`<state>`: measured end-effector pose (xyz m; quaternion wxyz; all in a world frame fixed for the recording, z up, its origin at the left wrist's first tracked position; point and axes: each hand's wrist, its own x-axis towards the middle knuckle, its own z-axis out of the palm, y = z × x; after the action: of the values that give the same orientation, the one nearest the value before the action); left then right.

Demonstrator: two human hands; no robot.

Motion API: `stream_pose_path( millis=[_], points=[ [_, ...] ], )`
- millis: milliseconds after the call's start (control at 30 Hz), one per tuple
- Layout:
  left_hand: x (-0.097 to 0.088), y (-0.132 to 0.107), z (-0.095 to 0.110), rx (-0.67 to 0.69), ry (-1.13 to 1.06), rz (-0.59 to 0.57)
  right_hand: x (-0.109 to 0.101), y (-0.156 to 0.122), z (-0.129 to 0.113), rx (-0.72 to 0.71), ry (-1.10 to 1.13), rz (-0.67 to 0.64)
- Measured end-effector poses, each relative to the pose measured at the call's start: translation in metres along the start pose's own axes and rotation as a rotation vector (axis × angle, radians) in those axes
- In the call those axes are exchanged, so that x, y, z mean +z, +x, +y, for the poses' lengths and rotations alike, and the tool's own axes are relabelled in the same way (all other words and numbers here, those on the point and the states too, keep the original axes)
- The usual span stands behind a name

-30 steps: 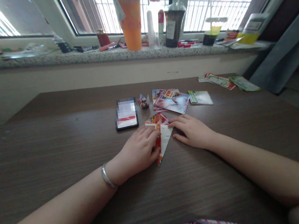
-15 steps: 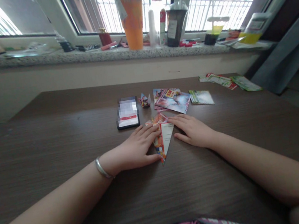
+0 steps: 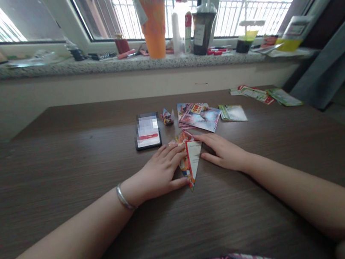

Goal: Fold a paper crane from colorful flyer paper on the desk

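Note:
A folded sheet of printed paper [image 3: 195, 157] lies on the brown table, kite-shaped with its narrow tip toward me. One flap shows a pale printed back; the rest is orange and red. My left hand [image 3: 161, 172] rests flat on its left side, fingers spread, the thumb near the bottom tip. At the upper right edge, the fingertips of my right hand [image 3: 226, 151] touch the paper, with the thumb held apart. Neither hand grips it. Just beyond are a small folded paper figure [image 3: 167, 117] and a phone [image 3: 147, 131] with a blurred screen.
Colourful printed sheets [image 3: 201, 116] lie behind the paper, beside a small green and white stack [image 3: 233, 113]. More green and red packets [image 3: 258, 93] sit at the table's far right. On the windowsill stand an orange cup [image 3: 154, 28], a dark drink cup [image 3: 203, 29] and bottles.
The folded paper's lower tip has shifted slightly to the right, and my left hand has moved a little the same way. My right hand stays nearly in place.

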<state>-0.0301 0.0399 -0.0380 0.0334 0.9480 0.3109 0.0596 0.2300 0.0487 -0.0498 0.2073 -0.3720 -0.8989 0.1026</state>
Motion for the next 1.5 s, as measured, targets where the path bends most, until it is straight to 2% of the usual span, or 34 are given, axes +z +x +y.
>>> stream_pose_path(
  millis=[367,533,700,1167,1500],
  points=[
    [-0.0002,-0.0005,-0.0004,0.015,0.016,0.032,-0.0049,0.0022,-0.0024,0.096,0.141,0.111],
    [-0.0009,-0.0003,0.0001,0.012,0.031,0.029,-0.0087,0.0020,0.0027,0.048,0.219,0.135],
    [0.0012,0.0004,-0.0026,0.034,0.029,0.026,-0.0077,0.0022,0.0045,0.040,0.131,0.087],
    [-0.0013,0.0006,-0.0018,0.082,0.008,0.075,-0.0076,0.0029,0.0008,-0.106,0.001,-0.039],
    [-0.0066,0.0035,-0.0004,0.059,0.068,0.141,-0.0055,0.0035,0.0049,-0.105,-0.057,-0.105]
  ],
)
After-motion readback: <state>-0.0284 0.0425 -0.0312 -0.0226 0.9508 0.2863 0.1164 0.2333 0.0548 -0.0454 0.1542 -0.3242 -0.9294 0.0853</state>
